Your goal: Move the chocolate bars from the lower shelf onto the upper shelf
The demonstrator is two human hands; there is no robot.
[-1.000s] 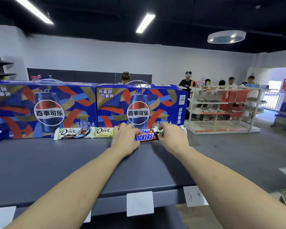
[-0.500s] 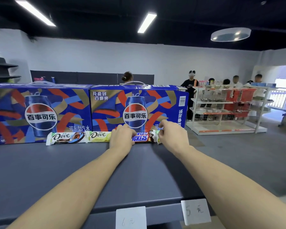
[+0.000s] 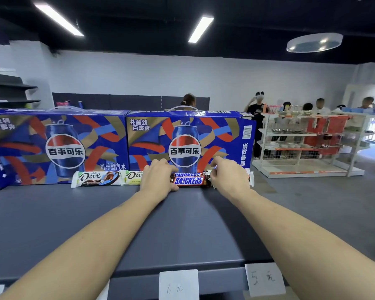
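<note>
Two Snickers bars [image 3: 189, 180], one stacked on the other, lie on the dark upper shelf [image 3: 139, 230] against a Pepsi box. My left hand [image 3: 158, 180] grips their left end with curled fingers. My right hand [image 3: 227, 178] pinches their right end, and more wrapper shows just right of it. A white Dove bar [image 3: 96, 178] and a second, pale Dove bar [image 3: 133, 177] lie in a row to the left, the second partly hidden by my left hand. The lower shelf is out of view.
Two blue Pepsi gift boxes [image 3: 59, 148] [image 3: 188, 144] stand along the back of the shelf. Price tags [image 3: 179, 284] [image 3: 264, 278] hang on its front edge. A white rack [image 3: 307, 144] and several people stand at the right rear.
The Snickers bars have come down from a slight lift and been pushed back against the Pepsi box. Both hands stayed on the bars' ends. The camera moved closer.
</note>
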